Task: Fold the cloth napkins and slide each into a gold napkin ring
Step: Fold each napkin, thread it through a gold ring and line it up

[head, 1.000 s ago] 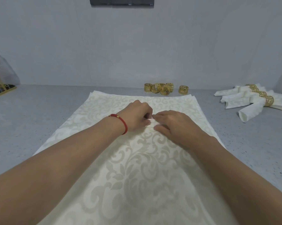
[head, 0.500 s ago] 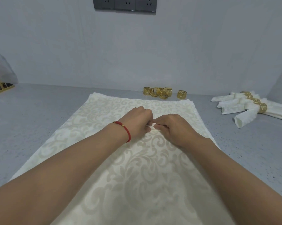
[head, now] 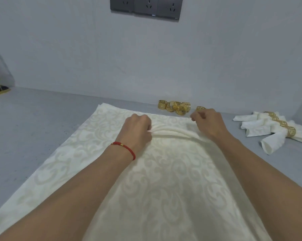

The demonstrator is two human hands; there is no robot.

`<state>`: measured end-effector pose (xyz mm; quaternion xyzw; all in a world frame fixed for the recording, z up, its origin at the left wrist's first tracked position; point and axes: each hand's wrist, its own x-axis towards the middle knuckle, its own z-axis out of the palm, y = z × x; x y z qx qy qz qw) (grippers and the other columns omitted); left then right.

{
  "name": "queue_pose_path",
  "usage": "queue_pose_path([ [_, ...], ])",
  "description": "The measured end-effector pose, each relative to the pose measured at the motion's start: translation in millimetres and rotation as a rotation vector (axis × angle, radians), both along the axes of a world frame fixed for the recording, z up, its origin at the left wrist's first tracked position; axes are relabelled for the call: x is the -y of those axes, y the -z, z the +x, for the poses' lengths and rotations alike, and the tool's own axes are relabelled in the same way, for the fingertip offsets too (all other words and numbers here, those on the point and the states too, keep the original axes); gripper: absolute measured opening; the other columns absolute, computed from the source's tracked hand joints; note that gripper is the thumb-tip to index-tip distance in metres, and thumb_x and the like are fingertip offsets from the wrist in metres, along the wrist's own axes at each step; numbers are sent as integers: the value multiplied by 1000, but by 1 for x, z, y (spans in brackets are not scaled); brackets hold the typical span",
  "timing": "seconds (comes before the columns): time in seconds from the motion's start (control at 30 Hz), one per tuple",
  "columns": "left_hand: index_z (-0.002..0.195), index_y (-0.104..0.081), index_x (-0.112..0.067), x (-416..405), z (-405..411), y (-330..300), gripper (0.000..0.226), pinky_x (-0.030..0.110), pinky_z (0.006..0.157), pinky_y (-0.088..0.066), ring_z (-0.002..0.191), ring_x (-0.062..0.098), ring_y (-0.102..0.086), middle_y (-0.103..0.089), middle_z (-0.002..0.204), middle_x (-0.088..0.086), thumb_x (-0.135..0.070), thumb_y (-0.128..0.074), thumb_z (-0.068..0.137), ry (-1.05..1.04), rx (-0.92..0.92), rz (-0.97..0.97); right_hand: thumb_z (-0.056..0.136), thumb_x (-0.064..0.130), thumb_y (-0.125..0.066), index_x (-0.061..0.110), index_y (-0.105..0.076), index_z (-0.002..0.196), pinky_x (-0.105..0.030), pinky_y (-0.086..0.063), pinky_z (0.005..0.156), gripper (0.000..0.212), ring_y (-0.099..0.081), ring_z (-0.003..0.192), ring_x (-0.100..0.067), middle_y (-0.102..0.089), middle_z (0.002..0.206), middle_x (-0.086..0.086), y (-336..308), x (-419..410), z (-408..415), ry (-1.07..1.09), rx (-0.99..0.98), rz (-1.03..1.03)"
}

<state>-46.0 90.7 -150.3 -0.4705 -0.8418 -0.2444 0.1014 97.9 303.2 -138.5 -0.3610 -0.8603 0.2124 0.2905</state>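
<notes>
No words, numbers or brand names can be read anywhere. The grey socket panel [head: 146,6] on the wall carries a small pale mark near its lower edge, perhaps a logo, too small to make out. The gold napkin rings [head: 174,107] show only a key-pattern cutout, no lettering.

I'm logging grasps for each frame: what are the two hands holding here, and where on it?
Both the left hand and the right hand pinch a raised pleat across the middle of the spread napkin.
</notes>
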Motion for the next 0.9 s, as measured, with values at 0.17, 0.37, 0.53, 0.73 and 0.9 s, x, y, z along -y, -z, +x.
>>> queue_pose_path([
  [0.17,78,-56,-12,8,-11,17,9,32,62,-34,69,23,-43,-54,76,4,-4,-52,80,-134,-20,34,99,23,-52,14,-75,105,-41,-55,87,25,-66,102,-34,-74,99,-9,10,-35,-48,125,70,52],
  [0.37,93,-52,-16,4,-7,16,14,31,66,-33,76,25,-43,-53,83,3,-4,-49,86,-203,-117,-90,104,29,-52,27,-41,150,-53,-37,110,48,-48,130,-36,-40,140,-13,17,-51,-92,136,423,163],
  [0.53,83,-36,-18,4,-4,16,19,30,66,-26,73,24,-39,-30,69,-2,-3,-47,90,-170,-195,-121,92,13,-66,21,-62,118,-49,-41,99,28,-58,113,-30,-60,120,-6,31,-59,-95,192,447,440],
  [0.73,80,-43,-16,3,-8,20,18,32,64,-23,76,26,-39,-35,66,-1,1,-50,82,-136,-116,-53,83,1,-73,18,-58,97,-40,-48,76,27,-60,89,-31,-63,98,-3,28,-54,-86,155,255,430],
  [0.9,77,-56,-9,3,-10,22,12,33,58,-25,69,27,-40,-43,63,3,3,-54,74,-101,-101,20,92,17,-70,12,-59,115,-40,-47,80,26,-58,97,-35,-50,111,-8,19,-45,-72,54,240,335],
])
